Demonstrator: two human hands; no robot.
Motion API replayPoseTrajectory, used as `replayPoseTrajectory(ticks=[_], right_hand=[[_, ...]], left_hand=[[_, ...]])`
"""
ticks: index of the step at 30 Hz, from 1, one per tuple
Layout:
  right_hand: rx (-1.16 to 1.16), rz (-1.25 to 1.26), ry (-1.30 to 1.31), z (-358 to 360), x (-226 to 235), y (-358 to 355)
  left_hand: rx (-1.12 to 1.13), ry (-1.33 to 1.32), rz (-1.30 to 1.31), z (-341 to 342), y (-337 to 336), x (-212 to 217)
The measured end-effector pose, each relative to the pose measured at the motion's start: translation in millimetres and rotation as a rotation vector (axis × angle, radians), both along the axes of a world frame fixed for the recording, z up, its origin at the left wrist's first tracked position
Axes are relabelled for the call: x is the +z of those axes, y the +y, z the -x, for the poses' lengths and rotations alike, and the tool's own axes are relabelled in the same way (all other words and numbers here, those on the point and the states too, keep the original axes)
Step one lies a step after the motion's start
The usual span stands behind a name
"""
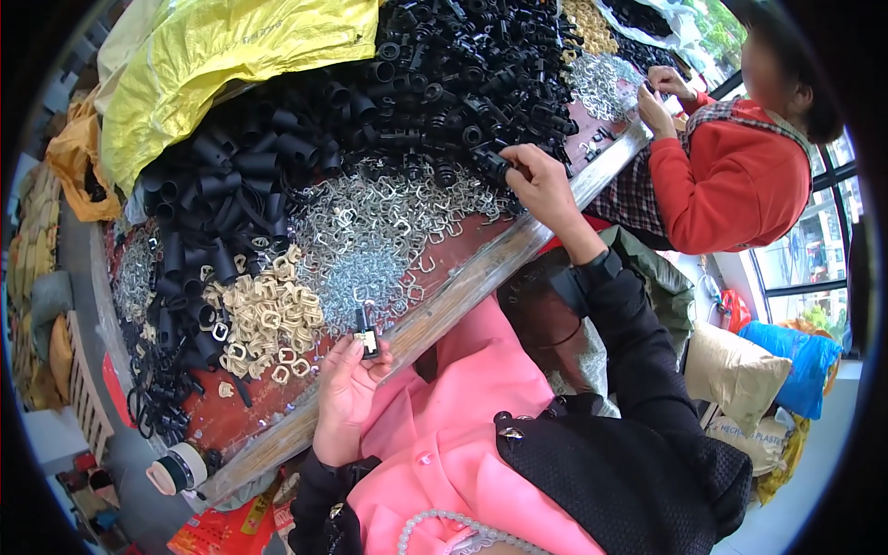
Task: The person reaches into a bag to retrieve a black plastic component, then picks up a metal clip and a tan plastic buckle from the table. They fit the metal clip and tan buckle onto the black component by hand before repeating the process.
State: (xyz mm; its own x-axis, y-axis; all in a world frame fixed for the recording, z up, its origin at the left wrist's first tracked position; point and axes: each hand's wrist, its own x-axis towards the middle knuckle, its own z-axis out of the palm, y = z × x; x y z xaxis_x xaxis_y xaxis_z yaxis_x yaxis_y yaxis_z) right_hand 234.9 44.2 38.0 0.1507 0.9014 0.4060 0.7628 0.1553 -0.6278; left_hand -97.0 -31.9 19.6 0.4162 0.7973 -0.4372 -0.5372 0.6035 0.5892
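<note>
My left hand is closed on a small black-and-cream part over the bench's front edge; a bit of metal shows at its top. At the right end of the black heap my right hand has its fingers closed round a black plastic fitting. Its far side blends into the heap of black fittings. Between my hands spread silver metal clips and a pile of small shiny screws or pins. Cream ring-shaped pieces lie left of my left hand.
A wooden edge runs along the bench front. Black tubes are heaped at left, beneath a yellow sack. A lidded cup stands at the near left corner. A co-worker in a red sleeve handles small parts at right.
</note>
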Motion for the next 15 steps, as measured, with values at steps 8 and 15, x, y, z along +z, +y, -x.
replayPoseTrajectory(ticks=[8,15], right_hand=[[0.172,0.043,-0.390,22.5,2.3,-0.2],[0.440,0.113,-0.146,92.6,23.3,11.1]], left_hand=[[0.073,-0.025,0.017,6.3,-1.8,0.6],[0.199,-0.065,0.021,36.4,-5.5,0.1]])
